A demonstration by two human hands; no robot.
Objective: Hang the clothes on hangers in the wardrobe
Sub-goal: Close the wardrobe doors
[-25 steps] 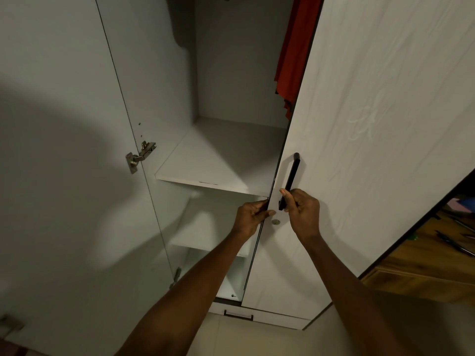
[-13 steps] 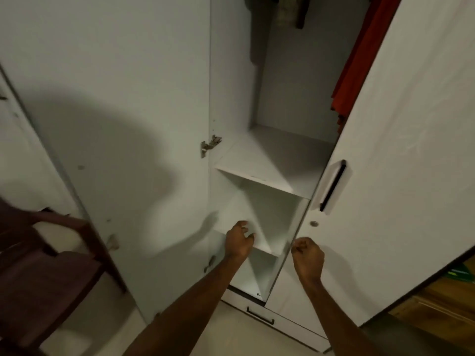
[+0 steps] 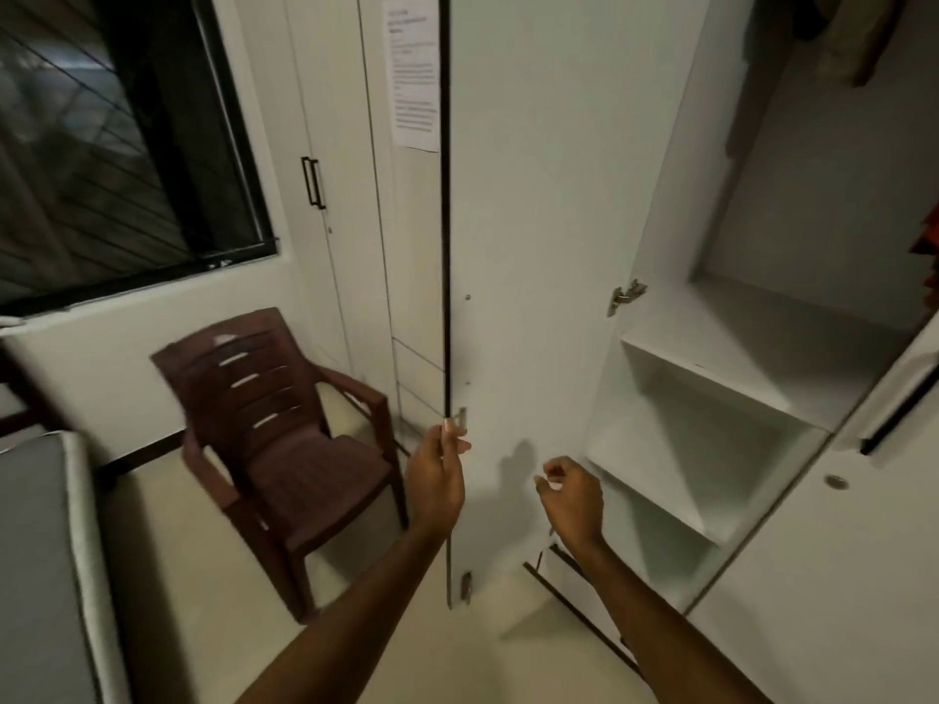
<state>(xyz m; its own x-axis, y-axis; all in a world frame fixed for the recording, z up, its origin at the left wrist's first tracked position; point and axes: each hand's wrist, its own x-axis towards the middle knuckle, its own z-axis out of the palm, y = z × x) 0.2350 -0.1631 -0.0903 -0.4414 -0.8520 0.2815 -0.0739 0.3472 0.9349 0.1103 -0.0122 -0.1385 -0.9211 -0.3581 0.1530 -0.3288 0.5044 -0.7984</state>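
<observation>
The white wardrobe [image 3: 711, 358] stands open, its shelves bare. Its left door [image 3: 533, 246] is swung wide towards me. My left hand [image 3: 437, 480] pinches that door's free edge just below a small metal latch [image 3: 461, 418]. My right hand [image 3: 571, 495] hovers in front of the door's inner face, fingers loosely curled, with nothing in it. The right door [image 3: 838, 551] with its black handle [image 3: 899, 414] is ajar at the right. A red garment [image 3: 930, 231] shows at the right edge, and dark and beige clothes [image 3: 843, 27] hang at the top right. No hanger is visible.
A brown plastic chair [image 3: 284, 439] stands left of the open door. A grey mattress [image 3: 35, 551] lies at the lower left under a dark window [image 3: 117, 134]. A shut cupboard [image 3: 335, 195] with a paper notice [image 3: 414, 73] is behind. A bottom drawer [image 3: 579, 597] sits low.
My view has swung left, bringing the chair and window in. My left hand moved from the shelf area to the left door's edge. My right hand let go of the right door's handle and drifted left.
</observation>
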